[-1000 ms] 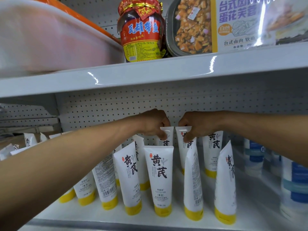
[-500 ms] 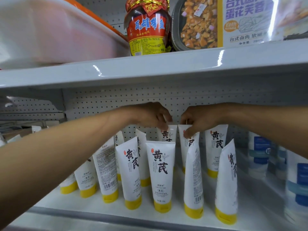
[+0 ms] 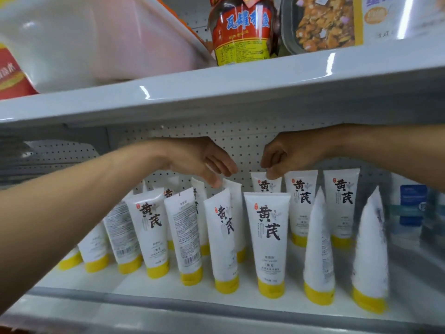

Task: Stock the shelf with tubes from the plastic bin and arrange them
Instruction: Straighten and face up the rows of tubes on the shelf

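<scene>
— What do the tubes (image 3: 267,237) look like?
— White, black writing, yellow caps. They stand tall on the lower shelf (image 3: 240,307), caps down.
— The hands?
— Right hand (image 3: 289,155) pinches the flat top of a back tube (image 3: 266,188). Left hand (image 3: 199,160) touches another top; I can't tell if it grips. Plastic bin (image 3: 84,39) above looks blurry.

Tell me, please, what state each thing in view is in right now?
Left hand: fingertips on top of back tube, grip unclear.
Right hand: pinching top edge of middle tube.
Front tubes: upright on yellow caps, two at right turned edge-on.
Jar: upright, closed, on upper shelf.
Bin: on upper shelf, blurred.
</scene>
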{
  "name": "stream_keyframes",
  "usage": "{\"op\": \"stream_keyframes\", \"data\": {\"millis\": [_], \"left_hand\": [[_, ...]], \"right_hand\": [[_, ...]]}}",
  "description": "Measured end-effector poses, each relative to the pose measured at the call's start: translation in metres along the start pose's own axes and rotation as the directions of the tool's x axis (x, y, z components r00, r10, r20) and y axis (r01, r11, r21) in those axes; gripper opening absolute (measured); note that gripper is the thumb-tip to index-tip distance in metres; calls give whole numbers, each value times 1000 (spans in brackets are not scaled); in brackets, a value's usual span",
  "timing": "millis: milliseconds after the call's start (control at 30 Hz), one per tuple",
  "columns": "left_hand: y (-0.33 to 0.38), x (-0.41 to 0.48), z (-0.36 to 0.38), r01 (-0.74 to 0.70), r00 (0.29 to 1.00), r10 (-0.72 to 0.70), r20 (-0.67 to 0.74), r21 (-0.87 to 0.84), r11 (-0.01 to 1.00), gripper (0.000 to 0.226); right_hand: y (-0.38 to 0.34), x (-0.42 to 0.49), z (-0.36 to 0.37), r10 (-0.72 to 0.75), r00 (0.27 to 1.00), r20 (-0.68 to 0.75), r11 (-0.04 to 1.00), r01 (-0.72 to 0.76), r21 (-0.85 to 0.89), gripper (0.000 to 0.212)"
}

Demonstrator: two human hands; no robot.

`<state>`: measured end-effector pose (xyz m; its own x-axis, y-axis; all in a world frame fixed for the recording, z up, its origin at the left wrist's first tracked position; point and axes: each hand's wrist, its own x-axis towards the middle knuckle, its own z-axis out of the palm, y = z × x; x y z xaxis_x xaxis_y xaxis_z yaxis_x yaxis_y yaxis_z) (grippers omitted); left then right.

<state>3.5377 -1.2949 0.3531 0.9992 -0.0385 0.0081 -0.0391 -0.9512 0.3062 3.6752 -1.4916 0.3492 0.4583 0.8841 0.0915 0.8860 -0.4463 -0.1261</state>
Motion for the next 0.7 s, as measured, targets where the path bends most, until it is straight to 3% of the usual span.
{"op": "stream_keyframes", "data": {"millis": [100,367,500,700], "left_hand": [[0,11,4,-61,995,58,81,25,998,41],[-9,33,2,-241,959,231,164,41,970,25],[-15,38,8,-238,971,233,49,138,961,16],[-25,47,10,-118,989,137,-55,267,956,22]], "right_hand": [[-10,11,4,18,999,40,999,-16,-50,26],[-22,24,10,134,983,123,979,-112,-170,31],[-19,30,14,128,987,99,979,-110,-174,23],[-17,31,16,128,987,97,986,-116,-117,19]]}}
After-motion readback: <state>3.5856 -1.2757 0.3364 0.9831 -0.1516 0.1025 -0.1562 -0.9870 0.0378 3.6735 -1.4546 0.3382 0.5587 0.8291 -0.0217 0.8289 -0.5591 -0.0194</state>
